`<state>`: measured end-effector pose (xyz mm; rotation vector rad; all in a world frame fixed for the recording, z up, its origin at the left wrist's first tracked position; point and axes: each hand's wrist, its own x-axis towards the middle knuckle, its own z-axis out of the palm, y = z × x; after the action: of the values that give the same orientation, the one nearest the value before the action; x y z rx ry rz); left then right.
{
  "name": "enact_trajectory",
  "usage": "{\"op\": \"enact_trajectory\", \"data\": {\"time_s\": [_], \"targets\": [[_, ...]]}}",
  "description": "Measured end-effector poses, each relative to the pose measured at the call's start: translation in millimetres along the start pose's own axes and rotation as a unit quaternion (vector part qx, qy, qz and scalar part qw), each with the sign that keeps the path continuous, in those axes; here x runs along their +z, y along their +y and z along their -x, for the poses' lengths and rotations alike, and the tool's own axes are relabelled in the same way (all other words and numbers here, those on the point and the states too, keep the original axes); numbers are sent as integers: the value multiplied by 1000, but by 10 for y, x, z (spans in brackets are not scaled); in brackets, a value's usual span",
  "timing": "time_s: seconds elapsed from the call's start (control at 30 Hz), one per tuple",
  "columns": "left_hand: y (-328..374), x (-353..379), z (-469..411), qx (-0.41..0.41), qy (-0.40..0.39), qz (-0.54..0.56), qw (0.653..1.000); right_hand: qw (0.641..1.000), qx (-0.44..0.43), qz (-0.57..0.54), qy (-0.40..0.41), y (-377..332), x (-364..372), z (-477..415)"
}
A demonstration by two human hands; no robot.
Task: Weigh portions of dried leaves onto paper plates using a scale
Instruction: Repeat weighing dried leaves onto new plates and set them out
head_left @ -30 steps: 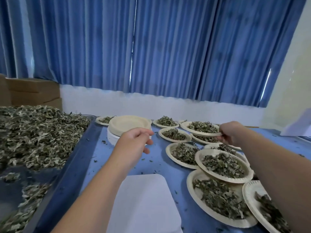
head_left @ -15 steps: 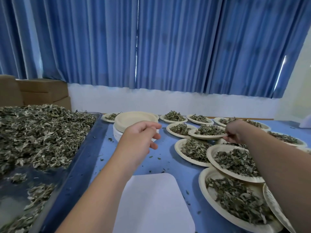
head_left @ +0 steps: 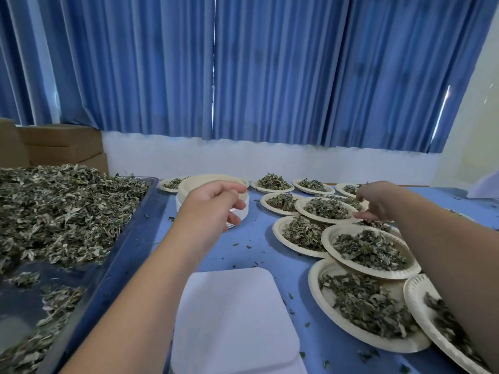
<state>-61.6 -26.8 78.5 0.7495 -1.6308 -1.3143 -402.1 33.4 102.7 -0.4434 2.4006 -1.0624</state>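
— On the blue table [head_left: 256,247], how far along does the weighing look?

— Well under way, I'd say. Many filled plates [head_left: 367,252] crowd the right side, overlapping one another, each with a heap of leaves. The tray [head_left: 128,238] on the left has dried leaves [head_left: 67,209] piled high at its far end and thin near us, so plenty is left to portion out.

— And the scale?

— The white scale [head_left: 232,314] sits near us in the middle with nothing on it. The next portion is not yet started, and it needs a plate first.

— Where are the hands?

— The left hand [head_left: 213,209] hovers at the stack of empty plates [head_left: 199,181] behind the scale. Its fingers are loosely curved with a gap to the thumb, and it holds nothing that I can see. The right hand [head_left: 378,202] is out at the rim of one filled plate in the middle rows. It shows only its back, so I cannot tell whether it pinches that rim or merely touches it.

— Any room to work?

— It's tight on the right. Rims lie over rims, the nearest plate runs off the bottom of the view, and a nudge could spill leaves. There is bare table between scale, stack and plates, strewn with crumbs. The tray's raised rim stands just beside the left forearm, so a reach for leaves must go over it.
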Motion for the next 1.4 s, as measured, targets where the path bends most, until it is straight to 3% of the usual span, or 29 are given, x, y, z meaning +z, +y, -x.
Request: {"op": "enact_trajectory", "data": {"time_s": [0.23,0.37,0.5,0.63,0.8,0.93,1.0,1.13,1.2,1.4], "targets": [[295,-125,96,36,24,35,998,998,-57,-18,-17,-83,90,488],[315,-219,293,14,55,88,995,989,-120,-40,-78,-196,290,945],[117,-329,527,-13,69,-24,997,973,-162,-57,-154,-284,574,1332],[-286,-443,757,-20,135,-109,985,965,-183,-55,-180,-271,938,1577],[-640,-650,760,-45,154,-165,973,957,-251,68,-130,-238,1516,1717],[-749,-636,659,-54,163,-173,970,880,-417,226,-12,-416,1779,1625],[-798,-621,631,-58,154,-189,968,838,-472,275,3,-587,1866,1567],[-841,-610,618,-59,158,-202,965,785,-455,420,-6,-885,2006,1444],[-841,-606,608,-57,157,-214,962,779,-432,454,-18,-961,2047,1398],[-821,-596,586,-65,154,-212,963,814,-404,411,-72,-1069,2149,1218]]}}
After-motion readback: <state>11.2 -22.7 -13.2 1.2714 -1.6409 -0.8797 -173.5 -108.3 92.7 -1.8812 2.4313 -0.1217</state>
